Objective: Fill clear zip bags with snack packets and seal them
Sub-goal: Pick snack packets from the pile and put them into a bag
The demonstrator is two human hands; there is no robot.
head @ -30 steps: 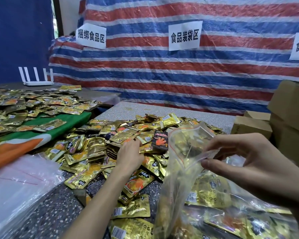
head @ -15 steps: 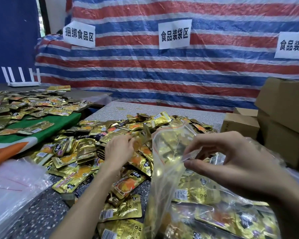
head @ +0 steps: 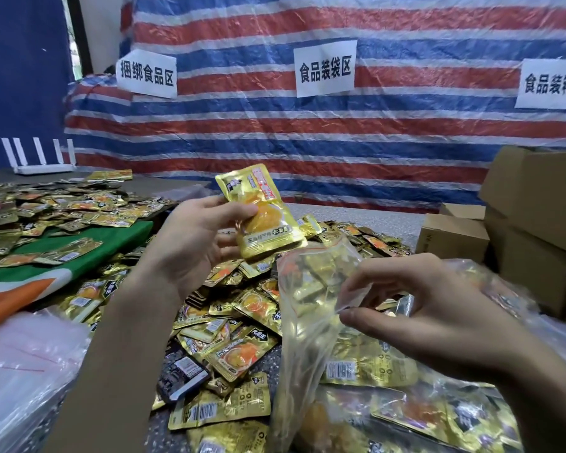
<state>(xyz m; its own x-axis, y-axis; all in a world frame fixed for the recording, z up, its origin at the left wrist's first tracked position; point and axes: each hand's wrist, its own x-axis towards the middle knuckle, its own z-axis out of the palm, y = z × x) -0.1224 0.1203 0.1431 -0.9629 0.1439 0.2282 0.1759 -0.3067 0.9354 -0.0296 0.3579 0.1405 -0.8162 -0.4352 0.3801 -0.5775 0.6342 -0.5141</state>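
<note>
Currently, in the head view, a gold packet [head: 262,214] is pinched between thumb and fingers of the left hand [head: 193,243], raised above the pile [head: 236,322]. Its long axis is tilted, with the lower end aimed down-right at the bag [head: 307,305] mouth just below. The bag's rim is pinched open by the right hand [head: 438,308].

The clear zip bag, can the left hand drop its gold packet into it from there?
Probably yes. The left hand holds the gold snack packet just above the clear zip bag, the right hand pinches the bag's rim so its mouth gapes, and nothing lies between them.
</note>
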